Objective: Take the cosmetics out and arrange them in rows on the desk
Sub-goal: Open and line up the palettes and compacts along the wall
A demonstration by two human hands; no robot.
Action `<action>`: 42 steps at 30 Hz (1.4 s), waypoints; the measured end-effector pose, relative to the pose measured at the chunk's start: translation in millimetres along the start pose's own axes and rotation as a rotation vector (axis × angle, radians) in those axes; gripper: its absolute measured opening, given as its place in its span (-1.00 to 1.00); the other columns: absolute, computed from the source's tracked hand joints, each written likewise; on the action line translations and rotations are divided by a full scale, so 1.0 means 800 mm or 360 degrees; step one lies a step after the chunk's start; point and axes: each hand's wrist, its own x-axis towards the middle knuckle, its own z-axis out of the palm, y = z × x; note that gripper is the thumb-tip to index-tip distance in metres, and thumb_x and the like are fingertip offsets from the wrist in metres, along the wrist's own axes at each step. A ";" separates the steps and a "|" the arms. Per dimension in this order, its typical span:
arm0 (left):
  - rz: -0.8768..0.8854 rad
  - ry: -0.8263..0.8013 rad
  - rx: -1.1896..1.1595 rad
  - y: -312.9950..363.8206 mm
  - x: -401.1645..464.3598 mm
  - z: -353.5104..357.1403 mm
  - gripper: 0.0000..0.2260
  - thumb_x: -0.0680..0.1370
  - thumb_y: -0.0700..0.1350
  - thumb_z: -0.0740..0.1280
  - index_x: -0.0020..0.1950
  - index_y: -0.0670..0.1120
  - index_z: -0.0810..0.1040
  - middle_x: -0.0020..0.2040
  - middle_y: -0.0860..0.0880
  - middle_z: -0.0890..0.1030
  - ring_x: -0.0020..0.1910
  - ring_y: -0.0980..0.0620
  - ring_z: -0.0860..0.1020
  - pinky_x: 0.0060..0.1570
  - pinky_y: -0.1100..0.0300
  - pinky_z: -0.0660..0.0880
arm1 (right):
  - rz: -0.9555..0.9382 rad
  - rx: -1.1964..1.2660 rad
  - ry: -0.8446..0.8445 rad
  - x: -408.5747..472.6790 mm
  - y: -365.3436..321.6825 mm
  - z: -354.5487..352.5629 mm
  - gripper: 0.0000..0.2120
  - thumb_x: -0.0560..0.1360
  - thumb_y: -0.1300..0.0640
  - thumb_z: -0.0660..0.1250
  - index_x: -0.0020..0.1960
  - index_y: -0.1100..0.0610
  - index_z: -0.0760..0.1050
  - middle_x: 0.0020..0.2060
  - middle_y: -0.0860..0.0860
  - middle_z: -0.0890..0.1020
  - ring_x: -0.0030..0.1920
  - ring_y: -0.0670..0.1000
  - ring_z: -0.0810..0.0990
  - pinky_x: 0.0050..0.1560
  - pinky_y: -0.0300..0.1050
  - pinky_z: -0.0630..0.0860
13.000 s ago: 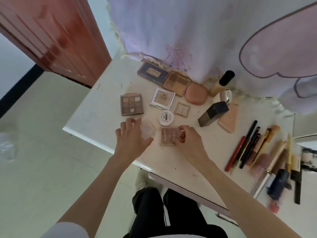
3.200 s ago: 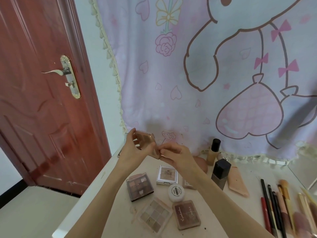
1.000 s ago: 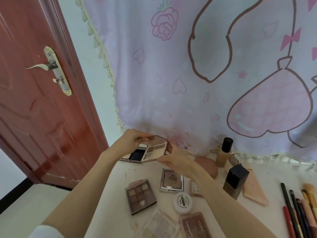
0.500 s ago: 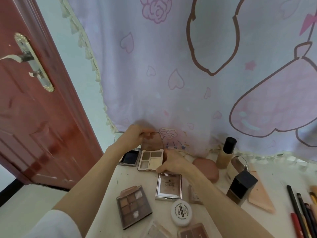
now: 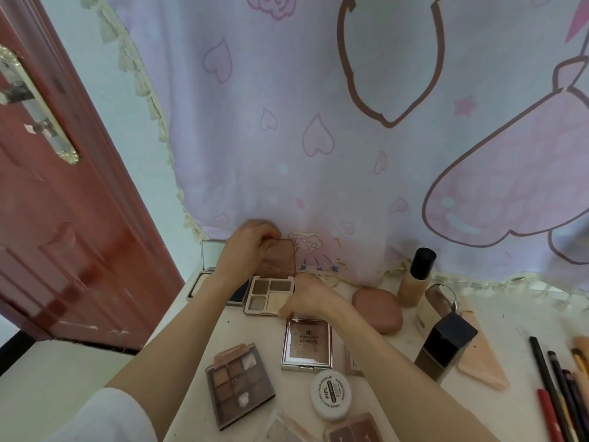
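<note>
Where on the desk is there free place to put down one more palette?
Bare desk shows along the left edge, left of the brown nine-pan palette, and on the right between the peach wedge sponge and the pencils. It is crowded around the mirrored compact and white jar.

— What does the person have on?

— A white sleeve (image 5: 105,416) on the left arm. It looks soft and plain, with no pictures or words on it. It ends a bit above the elbow, at the bottom left corner of the view.

— And below the sleeve?

— The left arm is bare all the way down to the left hand (image 5: 245,250).

— What about the other arm?

— It is bare too, from the edge of the view up to the right hand (image 5: 306,298). No sleeve shows on it.

— Any rings or a watch?

— None show on the hands or wrists. The fingers are a bit blurry.
</note>
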 end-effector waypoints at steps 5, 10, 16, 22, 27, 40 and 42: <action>0.0113 0.0085 0.0205 0.002 -0.007 0.001 -0.86 0.51 -0.25 0.32 0.00 -0.18 0.66 -0.05 -0.09 0.55 0.02 0.06 0.40 -0.08 0.11 0.46 | -0.0034 -0.0074 0.0131 -0.002 0.000 0.011 -0.49 0.24 0.11 0.51 0.13 0.26 0.50 0.12 0.18 0.52 0.06 0.08 0.54 -0.12 -0.22 0.46; 0.0188 -0.0047 0.0212 0.003 -0.018 -0.006 -0.78 0.51 -0.32 0.25 0.11 -0.22 0.61 0.06 -0.11 0.56 0.10 -0.03 0.46 0.02 0.02 0.49 | -0.0059 -0.0122 0.0173 -0.006 -0.003 0.012 -0.58 0.26 0.13 0.51 0.04 0.28 0.52 0.10 0.20 0.53 0.02 0.11 0.55 -0.22 -0.22 0.41; 0.0085 -0.0070 0.0280 0.011 -0.036 -0.009 -0.66 0.55 -0.29 0.19 0.32 -0.13 0.47 0.27 -0.06 0.50 0.19 -0.07 0.50 0.06 0.03 0.51 | -0.0157 -0.0013 0.0228 -0.018 -0.003 0.012 -0.71 0.35 0.06 0.40 0.02 0.18 0.53 0.06 0.14 0.58 0.04 0.08 0.53 -0.13 -0.19 0.43; -0.0062 -0.0389 0.0272 0.029 -0.062 -0.013 -0.53 0.62 -0.20 0.12 0.51 -0.12 0.09 0.51 -0.07 0.16 0.49 -0.01 0.10 0.42 0.20 0.06 | -0.0281 -0.0053 0.0253 -0.086 -0.006 -0.007 -0.64 0.53 0.07 0.28 0.26 0.24 0.46 0.18 0.12 0.55 0.19 0.09 0.48 0.11 -0.17 0.38; -0.0123 -0.0424 0.0072 0.044 -0.106 -0.022 -0.56 0.62 -0.11 0.14 0.49 -0.08 0.16 0.48 -0.03 0.22 0.45 0.04 0.19 0.32 0.33 0.12 | -0.0268 -0.0520 -0.0009 -0.124 -0.004 -0.001 -0.64 0.41 -0.10 0.40 -0.01 0.18 0.50 0.00 0.09 0.52 -0.02 0.07 0.51 -0.03 -0.10 0.44; -0.0325 -0.0184 -0.0326 0.071 -0.178 -0.055 -0.61 0.56 -0.14 0.27 0.39 0.02 0.34 0.31 0.07 0.41 0.26 0.14 0.40 0.13 0.43 0.25 | -0.0418 -0.0494 0.0422 -0.136 0.006 0.006 -0.66 0.41 -0.11 0.35 0.04 0.09 0.39 0.00 0.04 0.43 -0.02 0.02 0.39 -0.08 -0.17 0.33; -0.0363 -0.0154 -0.0483 0.081 -0.182 -0.057 -0.56 0.53 -0.10 0.32 0.39 0.06 0.32 0.29 0.12 0.43 0.19 0.24 0.42 0.11 0.45 0.33 | -0.0404 0.0208 0.0525 -0.149 -0.002 0.001 -0.73 0.41 -0.04 0.38 0.02 0.07 0.47 -0.04 -0.01 0.53 -0.06 -0.02 0.49 -0.08 -0.20 0.43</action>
